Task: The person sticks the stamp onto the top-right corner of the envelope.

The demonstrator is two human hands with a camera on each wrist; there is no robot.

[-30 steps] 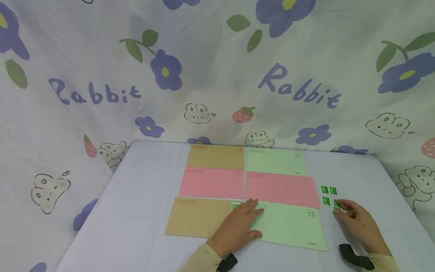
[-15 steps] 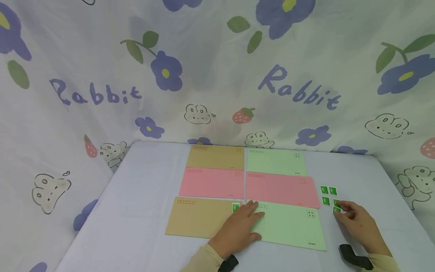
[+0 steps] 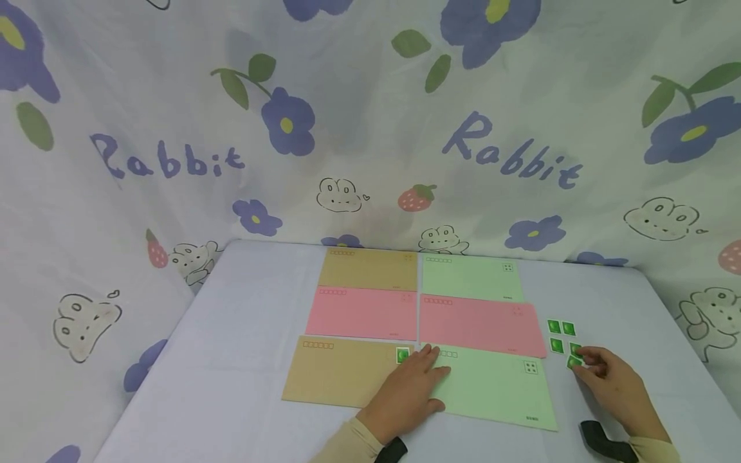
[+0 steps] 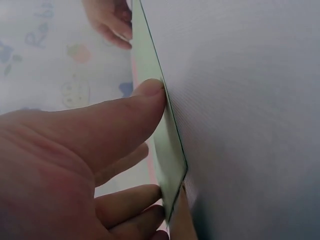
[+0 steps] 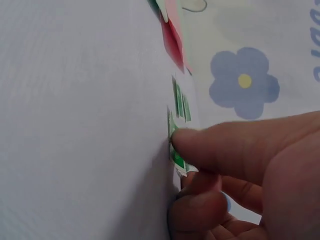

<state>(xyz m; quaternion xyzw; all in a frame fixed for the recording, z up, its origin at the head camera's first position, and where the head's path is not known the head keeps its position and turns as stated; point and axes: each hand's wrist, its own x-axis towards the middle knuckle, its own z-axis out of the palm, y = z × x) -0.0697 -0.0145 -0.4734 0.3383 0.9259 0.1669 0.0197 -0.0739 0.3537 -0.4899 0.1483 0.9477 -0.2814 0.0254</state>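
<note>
While the left hand (image 3: 402, 393) lies spread over the light-green envelope (image 3: 492, 393), the right hand (image 3: 616, 386) touches a bright-green, white-edged stamp (image 3: 571, 362) (whether pinched, I cannot tell) at the head view's lower right.

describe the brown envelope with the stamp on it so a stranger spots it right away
On the white table, six envelopes lie in two columns of three. In the head view's left column, go to the nearest row: the brown envelope there lies partly hidden by the left hand. Unlike the other five, it shows a green stamp, near its upper right corner.
</note>
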